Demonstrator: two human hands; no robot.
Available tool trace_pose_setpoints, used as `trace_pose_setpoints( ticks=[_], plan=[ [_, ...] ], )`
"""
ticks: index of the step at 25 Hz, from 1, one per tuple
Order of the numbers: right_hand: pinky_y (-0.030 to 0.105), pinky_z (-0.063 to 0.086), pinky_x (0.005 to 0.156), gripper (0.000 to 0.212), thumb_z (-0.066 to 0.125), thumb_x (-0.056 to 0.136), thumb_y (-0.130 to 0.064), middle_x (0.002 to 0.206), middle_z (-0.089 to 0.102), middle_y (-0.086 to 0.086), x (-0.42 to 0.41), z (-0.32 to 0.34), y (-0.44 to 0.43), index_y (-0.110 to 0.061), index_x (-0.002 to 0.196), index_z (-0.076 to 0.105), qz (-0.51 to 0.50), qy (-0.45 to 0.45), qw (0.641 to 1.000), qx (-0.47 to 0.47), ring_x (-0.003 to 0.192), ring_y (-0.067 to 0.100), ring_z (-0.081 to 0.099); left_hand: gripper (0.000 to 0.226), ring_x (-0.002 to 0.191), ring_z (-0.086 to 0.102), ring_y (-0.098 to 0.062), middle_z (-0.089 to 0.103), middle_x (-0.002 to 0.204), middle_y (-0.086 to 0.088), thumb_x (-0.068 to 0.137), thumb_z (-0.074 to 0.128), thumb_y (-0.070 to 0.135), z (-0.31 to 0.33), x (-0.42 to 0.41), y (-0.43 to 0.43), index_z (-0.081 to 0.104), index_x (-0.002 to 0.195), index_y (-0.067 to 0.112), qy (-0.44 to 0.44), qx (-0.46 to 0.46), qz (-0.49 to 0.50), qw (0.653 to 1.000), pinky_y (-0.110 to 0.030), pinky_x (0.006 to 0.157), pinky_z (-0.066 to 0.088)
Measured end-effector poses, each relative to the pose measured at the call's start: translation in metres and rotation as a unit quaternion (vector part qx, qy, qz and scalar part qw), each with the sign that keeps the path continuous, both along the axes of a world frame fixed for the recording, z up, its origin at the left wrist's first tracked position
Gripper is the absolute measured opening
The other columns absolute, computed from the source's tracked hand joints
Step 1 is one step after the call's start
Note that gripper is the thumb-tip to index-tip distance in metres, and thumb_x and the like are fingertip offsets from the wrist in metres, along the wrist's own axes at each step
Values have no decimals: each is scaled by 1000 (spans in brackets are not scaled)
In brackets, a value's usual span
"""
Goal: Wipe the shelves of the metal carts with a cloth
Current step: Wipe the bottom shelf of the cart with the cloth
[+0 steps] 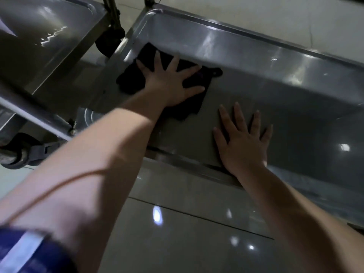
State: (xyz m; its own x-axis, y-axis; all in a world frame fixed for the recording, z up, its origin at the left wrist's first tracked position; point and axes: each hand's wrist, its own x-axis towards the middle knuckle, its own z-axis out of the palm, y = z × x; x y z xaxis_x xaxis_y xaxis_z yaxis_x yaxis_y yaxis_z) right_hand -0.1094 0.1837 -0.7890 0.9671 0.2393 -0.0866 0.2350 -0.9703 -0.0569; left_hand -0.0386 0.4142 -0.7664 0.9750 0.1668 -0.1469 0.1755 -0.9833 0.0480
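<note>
A low stainless-steel cart shelf [285, 107] with a raised rim fills the middle and right of the view. A black cloth [130, 79] lies crumpled in its far left corner. My left hand [169, 81] presses flat on the cloth with fingers spread wide. My right hand [244, 140] rests flat on the bare shelf near the front rim, fingers straight and spread, holding nothing.
A second metal cart shelf [39, 42] stands at the upper left, its leg and black caster [110, 44] close to the cloth's corner. Another caster [17, 152] sits at the left edge. Glossy tiled floor [187, 233] lies below.
</note>
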Motion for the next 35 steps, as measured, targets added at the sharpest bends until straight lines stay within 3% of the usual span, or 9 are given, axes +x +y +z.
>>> trace_pose_setpoints(
  ticks=[5, 8, 13, 17, 20, 23, 30, 35],
  plan=[
    [61, -9, 115, 61, 6, 88, -69, 162, -8, -18, 4, 0, 2, -57, 146, -9, -4, 11, 1000, 17, 149, 31, -13, 76, 146, -13, -44, -7, 165, 4, 76, 13, 91, 9, 39, -2, 2, 145, 63, 41, 4, -4, 999, -79, 103, -5],
    [61, -8, 115, 63, 4, 86, -70, 162, -7, -18, 2, 0, 2, -57, 146, -7, -2, 5, 1000, 19, 149, 30, -12, 73, 146, -10, -44, -8, 164, 6, 75, 10, 90, 2, -29, -1, 1, 143, 65, 25, 3, -23, 999, -78, 105, -3],
    [60, -9, 115, 65, -4, 84, -72, 162, -8, -17, -2, 1, 4, -56, 147, -10, 5, -3, 1000, 19, 149, 32, -12, 75, 147, -2, -42, 1, 165, 6, 66, 11, 96, -6, -150, 34, 0, 136, 74, -19, -2, 27, 999, -71, 105, 0],
    [61, -9, 115, 62, -3, 86, -71, 162, -11, -17, -2, 0, 5, -56, 146, -13, 3, 0, 1000, 10, 148, 32, -13, 76, 146, -11, -45, -6, 164, 3, 66, 19, 97, -2, -68, 44, -1, 135, 74, -5, -30, 25, 999, -75, 104, -9],
    [61, -9, 115, 61, 2, 87, -69, 162, -9, -17, 0, 1, 4, -57, 145, -12, -1, 7, 1000, 8, 148, 32, -12, 80, 146, -11, -45, -8, 165, 3, 68, 21, 96, 0, 15, 46, 4, 141, 68, 21, -22, 24, 999, -77, 105, -6],
    [60, -9, 115, 61, 3, 87, -70, 162, -9, -18, 2, 2, 1, -57, 145, -11, -5, 12, 1000, 4, 149, 32, -12, 81, 146, -11, -44, -7, 165, 3, 69, 18, 96, 7, 46, 36, 2, 143, 65, 56, -12, 32, 998, -78, 104, -4],
    [62, -9, 114, 63, 3, 87, -73, 162, -6, -17, 1, 0, -1, -56, 147, -6, -6, 9, 1000, 18, 149, 33, -10, 75, 148, -12, -37, -6, 164, 8, 63, 11, 99, -4, -134, 53, -8, 131, 77, 12, -12, 23, 1000, -70, 105, -12],
    [58, -9, 114, 58, 18, 95, -66, 162, -4, -16, 7, 11, -1, -52, 150, 4, 12, 53, 998, 41, 149, 33, -8, 78, 148, -14, -38, -10, 164, 7, 60, 10, 101, 4, -125, 48, -10, 131, 76, 28, -4, 43, 999, -73, 105, -12]
  ],
)
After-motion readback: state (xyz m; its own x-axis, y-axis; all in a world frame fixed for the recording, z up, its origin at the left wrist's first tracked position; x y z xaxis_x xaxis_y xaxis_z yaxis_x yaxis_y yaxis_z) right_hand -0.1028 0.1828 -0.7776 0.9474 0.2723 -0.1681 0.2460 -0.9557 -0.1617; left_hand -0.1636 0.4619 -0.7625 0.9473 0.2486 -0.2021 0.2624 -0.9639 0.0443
